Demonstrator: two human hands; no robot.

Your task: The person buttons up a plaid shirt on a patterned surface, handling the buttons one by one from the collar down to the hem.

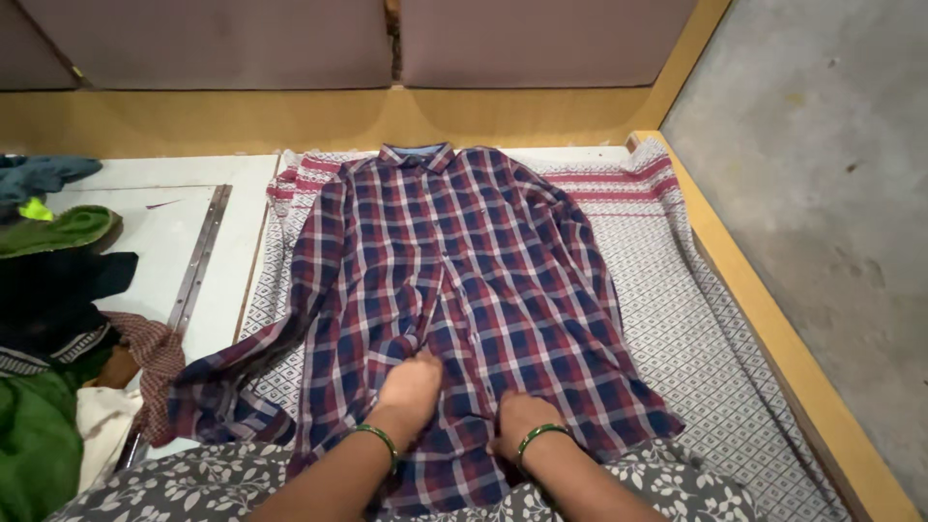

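Smoothing: both hands press the near hem of a plaid shirt (pixel 454 280), laid face up w/ collar at far end.
Left hand (pixel 411 387): fingers curled, knuckles down on fabric near the button strip; not pinching anything I can see.
Right hand (pixel 519 418): flat-ish on cloth, fingers hidden, grip unclear.
Next, prob.: needs left sleeve pulled straight, it's bunched near-left.
Shirt: red/navy/white check, on patterned mat (pixel 677 300).
Left: clothes pile (pixel 48 319).
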